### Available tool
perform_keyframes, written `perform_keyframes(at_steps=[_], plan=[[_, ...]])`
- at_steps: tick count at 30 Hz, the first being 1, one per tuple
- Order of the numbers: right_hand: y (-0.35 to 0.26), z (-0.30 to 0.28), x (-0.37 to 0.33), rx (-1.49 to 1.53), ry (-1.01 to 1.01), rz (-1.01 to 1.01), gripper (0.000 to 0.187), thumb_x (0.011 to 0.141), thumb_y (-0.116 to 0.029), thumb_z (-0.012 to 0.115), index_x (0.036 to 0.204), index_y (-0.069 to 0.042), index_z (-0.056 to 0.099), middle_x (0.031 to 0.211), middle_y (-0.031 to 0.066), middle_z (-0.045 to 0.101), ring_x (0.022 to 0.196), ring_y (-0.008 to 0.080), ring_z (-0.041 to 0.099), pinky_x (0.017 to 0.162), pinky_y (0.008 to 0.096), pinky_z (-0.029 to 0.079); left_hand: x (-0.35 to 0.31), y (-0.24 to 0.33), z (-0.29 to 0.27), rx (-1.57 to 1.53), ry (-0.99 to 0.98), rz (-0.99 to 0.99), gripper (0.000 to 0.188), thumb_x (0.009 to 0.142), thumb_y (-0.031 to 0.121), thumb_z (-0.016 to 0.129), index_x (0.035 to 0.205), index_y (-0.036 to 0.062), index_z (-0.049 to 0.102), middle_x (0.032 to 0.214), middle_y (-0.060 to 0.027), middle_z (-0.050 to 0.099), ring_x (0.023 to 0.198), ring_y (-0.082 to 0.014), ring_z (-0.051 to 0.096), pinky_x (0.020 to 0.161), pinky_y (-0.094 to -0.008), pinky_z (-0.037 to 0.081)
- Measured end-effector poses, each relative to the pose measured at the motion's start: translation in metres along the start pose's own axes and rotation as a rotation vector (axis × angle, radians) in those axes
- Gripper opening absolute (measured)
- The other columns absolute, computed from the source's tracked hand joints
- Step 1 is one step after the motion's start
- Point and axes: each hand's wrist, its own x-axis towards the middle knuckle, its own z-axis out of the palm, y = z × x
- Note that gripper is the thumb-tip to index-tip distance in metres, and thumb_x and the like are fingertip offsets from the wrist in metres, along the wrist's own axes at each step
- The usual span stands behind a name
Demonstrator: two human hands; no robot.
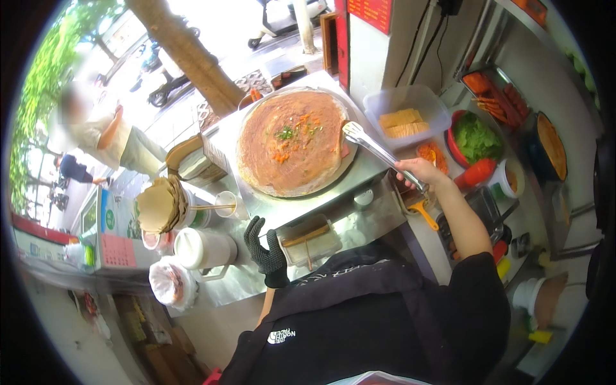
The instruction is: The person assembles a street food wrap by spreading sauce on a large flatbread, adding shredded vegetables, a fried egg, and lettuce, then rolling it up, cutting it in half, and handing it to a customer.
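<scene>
A large round crepe (pixel 292 168) lies on the griddle on the counter ahead of me. Brown sauce covers it, with chopped green onion (pixel 284 133) and orange bits near the middle. My right hand (pixel 418 173) grips metal tongs (pixel 378 151), whose tips are at the crepe's right edge; whether they touch it I cannot tell. A dark dotted glove covers my left hand (pixel 264 250), held near the counter's front edge with fingers extended and thumb apart. Nothing shows in it. Beside it stands a clear rectangular tub (pixel 327 242) with a wooden-looking strip across it.
On the right are a clear box (pixel 433 112) of yellow crackers, a red bowl (pixel 454 146) of lettuce, a red bottle (pixel 475 174) and an orange-handled tool (pixel 425 215). Brown paper bags (pixel 157 205) and a white lidded jug (pixel 204 249) stand left. Beyond the counter stands a person (pixel 115 138).
</scene>
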Motion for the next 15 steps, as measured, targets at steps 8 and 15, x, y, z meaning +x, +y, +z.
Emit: perform_keyframes(at_steps=[8,15], plan=[[-0.001,0.007,-0.012,0.092,-0.052,0.002,0.018,0.091,-0.024,0.055,0.095,-0.007,0.06,0.07,-0.0019,0.058,0.05,0.0034,0.05,0.04,0.0158,0.04,0.003,-0.02,-0.007,-0.138,-0.049,-0.044,0.027,0.081,0.001,0.058,0.107,0.0009,0.057,0.115,-0.0145,0.055,0.11,-0.0266,0.05,0.097,-0.0366,0.036],[0.004,-0.01,-0.017,0.164,-0.117,0.019,0.018,0.091,-0.025,0.055,0.094,-0.008,0.058,0.07,-0.0024,0.058,0.049,0.0022,0.049,0.039,0.0151,0.04,0.011,-0.018,0.006,-0.121,-0.134,-0.048,0.025,0.082,0.004,0.058,0.107,0.0007,0.058,0.115,-0.0145,0.055,0.109,-0.0261,0.05,0.096,-0.0359,0.037]])
